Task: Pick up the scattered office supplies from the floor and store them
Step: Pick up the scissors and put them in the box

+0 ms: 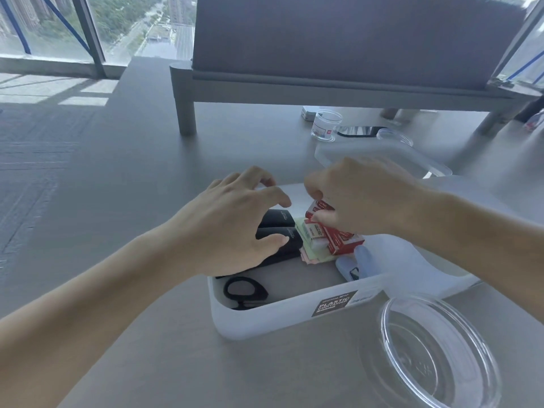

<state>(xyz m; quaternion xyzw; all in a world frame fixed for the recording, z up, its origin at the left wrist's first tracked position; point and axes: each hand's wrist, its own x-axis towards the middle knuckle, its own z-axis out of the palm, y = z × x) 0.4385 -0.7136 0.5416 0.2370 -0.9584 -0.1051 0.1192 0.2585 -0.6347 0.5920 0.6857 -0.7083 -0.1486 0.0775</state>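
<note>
A white plastic container (282, 316) sits on the grey floor in front of me. Inside lie black scissors (245, 291), two black cases (279, 231), sticky notes (312, 254), red staple boxes (341, 244) and a pale blue stapler (356, 265). My left hand (232, 231) hovers over the black cases, fingers spread and loosely bent, thumb touching one case. My right hand (356, 195) is over the container's far side and pinches a red staple box (316, 209) between thumb and fingers.
A clear round lid (438, 348) lies on the floor at the near right. The container's white lid (379, 156) lies beyond it, with a small clear jar (325, 126), a black phone (359, 131) and another clear lid (394, 136). A grey sofa (323, 75) stands behind.
</note>
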